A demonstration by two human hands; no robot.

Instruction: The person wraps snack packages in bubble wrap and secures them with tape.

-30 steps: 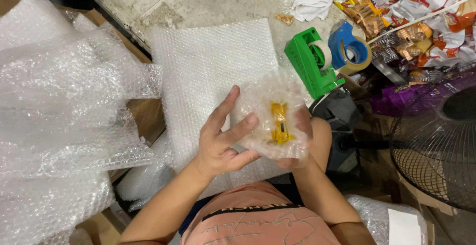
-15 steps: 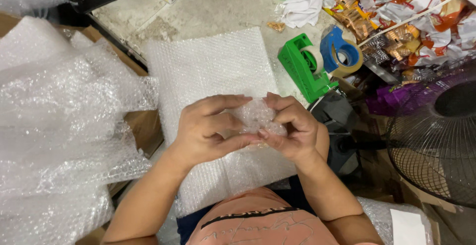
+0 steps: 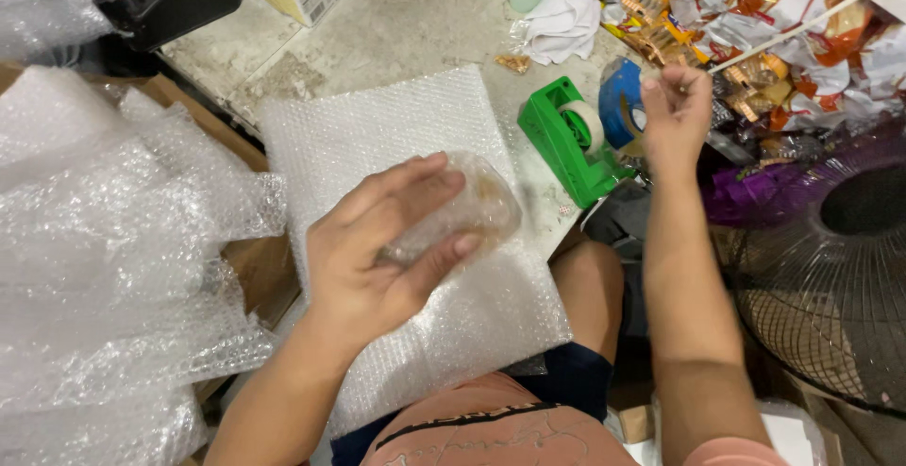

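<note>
**Wrapped bundle held over the bubble-wrap sheet**

The left hand (image 3: 382, 254) is clasped around a small bubble-wrapped bundle (image 3: 467, 209), fingers curled over its top and thumb under it, holding it just above the flat bubble-wrap sheet (image 3: 377, 136) spread on the floor (image 3: 396, 27). The right hand (image 3: 675, 112) is up to the right of that sheet, fingertips pinched together beside the blue tape roll (image 3: 618, 98); whether it grips anything I cannot tell. A green tape dispenser (image 3: 566, 141) stands at the sheet's right edge. Loose bubble wrap (image 3: 104, 240) is piled to the sheet's left. A heap of snack packets (image 3: 755, 13) lies beyond the dispenser, and a fan grille (image 3: 830, 268) sits to the sheet's far right.
</note>
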